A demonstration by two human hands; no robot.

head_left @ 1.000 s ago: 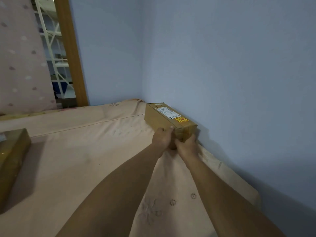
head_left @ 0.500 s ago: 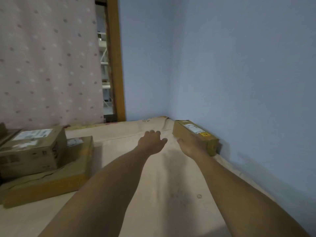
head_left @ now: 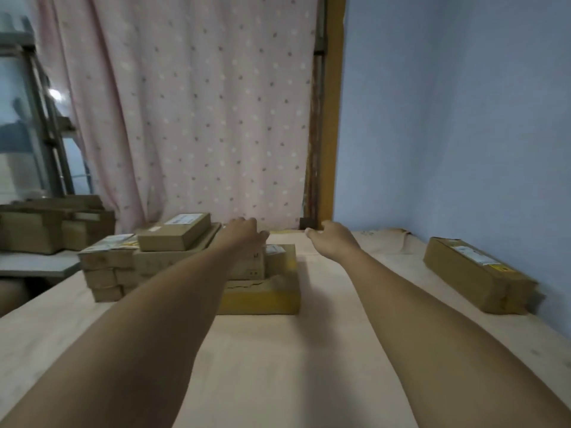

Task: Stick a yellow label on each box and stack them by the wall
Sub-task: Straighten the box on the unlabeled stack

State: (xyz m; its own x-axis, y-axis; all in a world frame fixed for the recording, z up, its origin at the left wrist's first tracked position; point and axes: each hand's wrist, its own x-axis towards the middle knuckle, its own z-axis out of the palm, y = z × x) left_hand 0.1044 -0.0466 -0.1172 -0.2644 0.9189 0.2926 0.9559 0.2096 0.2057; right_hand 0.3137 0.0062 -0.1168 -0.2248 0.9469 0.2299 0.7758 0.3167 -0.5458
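A long cardboard box [head_left: 475, 274] with a white label and a small yellow label [head_left: 498, 268] lies by the blue wall at the right. Several more cardboard boxes [head_left: 173, 242] are piled at the middle left of the bed. My left hand [head_left: 244, 231] reaches out over a box [head_left: 256, 264] in that pile, fingers relaxed and empty. My right hand [head_left: 332, 236] is stretched forward just right of the pile, also empty with loose fingers. A flat box [head_left: 265, 296] lies at the pile's bottom.
A pink sheet covers the bed [head_left: 278, 366]. A dotted pink curtain [head_left: 185, 118] hangs behind the pile, beside a wooden door frame [head_left: 332, 118]. More boxes [head_left: 46, 223] sit on a grey table at the far left.
Both hands let go of the long box by the wall and swung left with my view. They now reach toward the pile of boxes.
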